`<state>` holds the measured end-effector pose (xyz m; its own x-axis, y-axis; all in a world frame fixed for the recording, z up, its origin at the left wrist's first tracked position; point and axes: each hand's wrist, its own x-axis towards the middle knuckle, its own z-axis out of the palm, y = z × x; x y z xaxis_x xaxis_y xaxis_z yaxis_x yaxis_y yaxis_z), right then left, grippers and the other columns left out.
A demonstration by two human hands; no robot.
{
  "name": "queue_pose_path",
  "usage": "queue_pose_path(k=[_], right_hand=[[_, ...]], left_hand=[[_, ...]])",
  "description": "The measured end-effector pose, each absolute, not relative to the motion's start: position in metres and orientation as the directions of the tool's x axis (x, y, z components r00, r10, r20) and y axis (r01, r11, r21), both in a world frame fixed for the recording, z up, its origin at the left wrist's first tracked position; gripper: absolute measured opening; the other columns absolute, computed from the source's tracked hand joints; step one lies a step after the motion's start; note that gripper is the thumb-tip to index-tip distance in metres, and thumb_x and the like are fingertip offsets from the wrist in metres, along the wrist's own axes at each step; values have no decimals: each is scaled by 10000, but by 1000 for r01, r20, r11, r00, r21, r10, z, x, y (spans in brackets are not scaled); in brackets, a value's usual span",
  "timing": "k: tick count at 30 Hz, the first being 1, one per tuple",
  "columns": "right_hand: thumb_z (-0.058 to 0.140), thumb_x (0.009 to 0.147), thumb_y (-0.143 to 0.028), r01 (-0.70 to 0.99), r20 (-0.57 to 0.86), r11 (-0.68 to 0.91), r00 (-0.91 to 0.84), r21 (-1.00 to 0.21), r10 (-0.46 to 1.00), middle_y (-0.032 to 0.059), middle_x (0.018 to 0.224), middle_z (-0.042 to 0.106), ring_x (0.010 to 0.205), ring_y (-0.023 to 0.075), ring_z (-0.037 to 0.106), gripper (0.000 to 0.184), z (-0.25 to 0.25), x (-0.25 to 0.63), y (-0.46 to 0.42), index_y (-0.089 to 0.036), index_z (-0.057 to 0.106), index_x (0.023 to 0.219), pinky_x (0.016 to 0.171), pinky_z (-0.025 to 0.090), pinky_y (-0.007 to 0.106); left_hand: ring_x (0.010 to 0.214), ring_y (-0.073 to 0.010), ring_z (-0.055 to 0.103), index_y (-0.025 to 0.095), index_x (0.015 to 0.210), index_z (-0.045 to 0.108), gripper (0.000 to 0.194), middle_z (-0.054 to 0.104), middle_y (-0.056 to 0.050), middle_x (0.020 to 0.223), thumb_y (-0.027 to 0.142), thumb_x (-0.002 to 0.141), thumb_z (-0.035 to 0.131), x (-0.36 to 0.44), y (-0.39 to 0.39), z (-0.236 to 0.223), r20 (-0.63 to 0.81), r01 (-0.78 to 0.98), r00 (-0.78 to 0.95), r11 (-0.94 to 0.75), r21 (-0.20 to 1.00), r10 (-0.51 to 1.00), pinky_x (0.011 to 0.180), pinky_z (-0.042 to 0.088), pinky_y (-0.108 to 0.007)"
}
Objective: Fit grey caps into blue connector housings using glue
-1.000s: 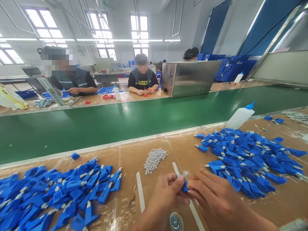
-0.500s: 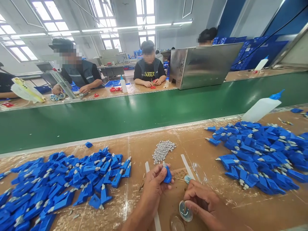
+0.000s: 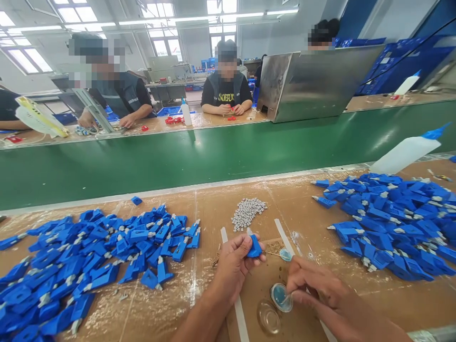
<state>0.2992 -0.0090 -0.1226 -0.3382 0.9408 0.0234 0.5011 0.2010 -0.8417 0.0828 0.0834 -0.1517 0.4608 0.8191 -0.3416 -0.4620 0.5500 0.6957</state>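
Observation:
My left hand (image 3: 237, 256) is closed around a blue plastic piece (image 3: 254, 247) with a light grey tip pointing up. My right hand (image 3: 313, 289) pinches a thin pale stick (image 3: 286, 300), whose lower end reaches into a small round cup (image 3: 277, 295) of bluish contents. Just left of this cup lies a clear round lid or dish (image 3: 268, 317). Beyond my right fingers is another small light-blue round item (image 3: 285, 254) beside a thin stick. A heap of small grey pieces (image 3: 247, 213) lies past my left hand.
Blue pieces with grey tips form large piles to the left (image 3: 107, 256) and right (image 3: 395, 218). A white squeeze bottle (image 3: 404, 154) leans behind the right pile. A green belt (image 3: 199, 159) crosses beyond; several co-workers sit there, near a metal box (image 3: 317, 85).
The whole scene has shifted up and rightward as my view turned. My right fingers have drawn from over the cup to its right rim. My left hand keeps hold of the blue piece.

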Motion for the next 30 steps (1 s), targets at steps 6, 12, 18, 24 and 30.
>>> queue_pose_path(k=[6, 12, 18, 24, 30], right_hand=[[541, 1098, -475, 323, 92, 131, -132, -937, 987, -10, 848, 677, 765, 186, 660, 289, -115, 298, 13, -286, 697, 947, 691, 528, 285], [554, 1102, -418, 357, 298, 285, -19, -889, 954, 30, 882, 741, 800, 214, 729, 240, -116, 279, 40, -275, 703, 981, 697, 596, 297], [520, 1123, -313, 471, 439, 420, -76, -775, 895, 15, 883, 770, 768, 204, 743, 175, -121, 273, 46, -307, 683, 1060, 720, 592, 317], [523, 1122, -305, 510, 426, 409, -90, -757, 900, 4, 890, 772, 769, 200, 745, 148, -124, 272, 48, -321, 663, 1074, 692, 572, 312], [520, 1108, -236, 481, 427, 427, -116, -766, 897, -16, 886, 751, 781, 176, 734, 151, -134, 273, 48, -309, 652, 1093, 720, 556, 297]], left_hand=[[701, -127, 747, 44, 998, 764, 470, 777, -117, 875, 441, 804, 923, 87, 80, -159, -347, -506, 569, 650, 567, 746, 636, 561, -156], [721, -135, 755, 72, 967, 736, 410, 768, -107, 854, 418, 829, 907, 92, 79, -164, -321, -531, 620, 684, 500, 716, 678, 578, -177], [697, -141, 739, 111, 875, 701, 398, 763, -96, 853, 452, 823, 901, 94, 78, -165, -322, -515, 624, 685, 516, 712, 692, 572, -206], [686, -134, 739, 93, 881, 718, 419, 749, -99, 849, 463, 818, 905, 94, 77, -163, -315, -520, 627, 684, 512, 713, 662, 565, -186], [677, -131, 743, 78, 907, 736, 414, 756, -108, 848, 448, 826, 902, 93, 77, -164, -307, -529, 628, 682, 506, 715, 672, 578, -187]])
